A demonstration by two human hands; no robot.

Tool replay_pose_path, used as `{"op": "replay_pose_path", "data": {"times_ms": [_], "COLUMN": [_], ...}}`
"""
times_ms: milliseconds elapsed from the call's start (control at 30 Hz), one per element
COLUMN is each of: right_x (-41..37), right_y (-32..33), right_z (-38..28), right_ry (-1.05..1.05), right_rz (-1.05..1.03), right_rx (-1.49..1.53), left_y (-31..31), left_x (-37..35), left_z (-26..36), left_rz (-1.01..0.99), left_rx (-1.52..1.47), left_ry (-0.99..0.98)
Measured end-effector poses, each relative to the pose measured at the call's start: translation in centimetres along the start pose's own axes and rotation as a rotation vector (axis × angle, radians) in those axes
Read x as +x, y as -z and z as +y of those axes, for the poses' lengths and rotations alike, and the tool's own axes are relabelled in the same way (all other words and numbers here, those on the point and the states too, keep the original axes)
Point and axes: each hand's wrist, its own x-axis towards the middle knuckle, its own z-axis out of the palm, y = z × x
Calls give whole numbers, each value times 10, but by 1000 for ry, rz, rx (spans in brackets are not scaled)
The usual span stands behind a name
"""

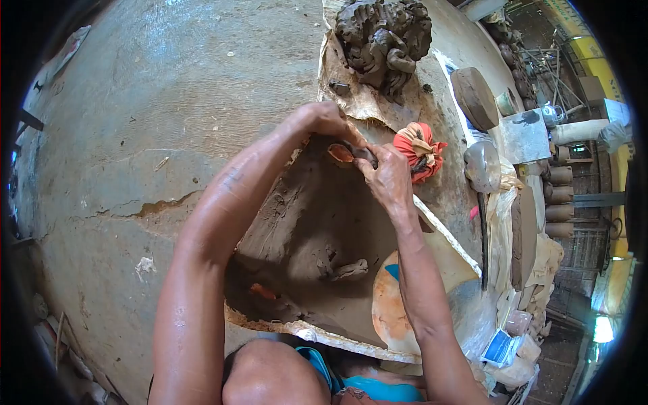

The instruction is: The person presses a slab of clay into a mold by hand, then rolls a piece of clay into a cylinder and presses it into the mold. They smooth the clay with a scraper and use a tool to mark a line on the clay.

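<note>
Both hands work on a small red-and-dark piece [341,154] above the far end of the clay-coated board [448,234].
The right hand [390,169] pinches the piece's dark right side between thumb and fingers; the left hand [331,121] bends over its far side, its fingertips partly hidden, so I cannot tell how firm that grip is. The step in hand looks like shaping or handling this piece by finger; the next move seems to call for a steady two-handed hold. A red bundle [420,152] sits just right of the right hand, and a big clay lump [385,44] lies on a cloth [331,64] farther off.
</note>
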Motion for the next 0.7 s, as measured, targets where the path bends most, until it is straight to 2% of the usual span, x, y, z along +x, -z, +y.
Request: {"op": "replay_pose_path", "data": {"times_ms": [67, 133, 167, 233, 267, 333, 400, 433, 500, 533, 567, 633, 700], "right_x": [3, 12, 10, 8, 0, -30, -68, -86, -108, -106, -100, -67, -14], "right_y": [0, 6, 8, 14, 24, 59, 76, 68, 65, 69, 69, 68, 63], "right_z": [-1, 2, 5, 9, 12, 1, -16, -11, -18, -15, -9, 6, 12], "right_ry": [-13, -62, -63, 67, 71, -67, -264, -228, -239, -200, -208, -291, -329], "right_rz": [-1, -155, -156, -141, -145, -278, -538, -662, -833, -850, -846, -408, -237], "right_rx": [-57, -76, -79, -359, -360, -317, -22, 4, -207, -234, -227, 83, 34], "left_y": [-2, -6, -8, -9, -11, -15, -14, -16, -16, -16, -22, -38, -54], "left_x": [-3, -2, -2, -1, -1, 6, 0, -5, -23, -35, -48, -61, -65], "left_z": [0, 1, 1, -3, -4, -11, -9, -6, 3, 10, 16, 19, 23], "left_rz": [30, 88, 87, 110, 113, 102, 143, 177, 218, 219, 212, 204, 432], "left_rx": [47, 141, 138, 57, 52, -11, -41, -70, -107, 126, 362, 441, 579], "left_ry": [-23, -84, -86, -44, -42, -103, -166, -229, -289, -333, -375, -314, -248]}}
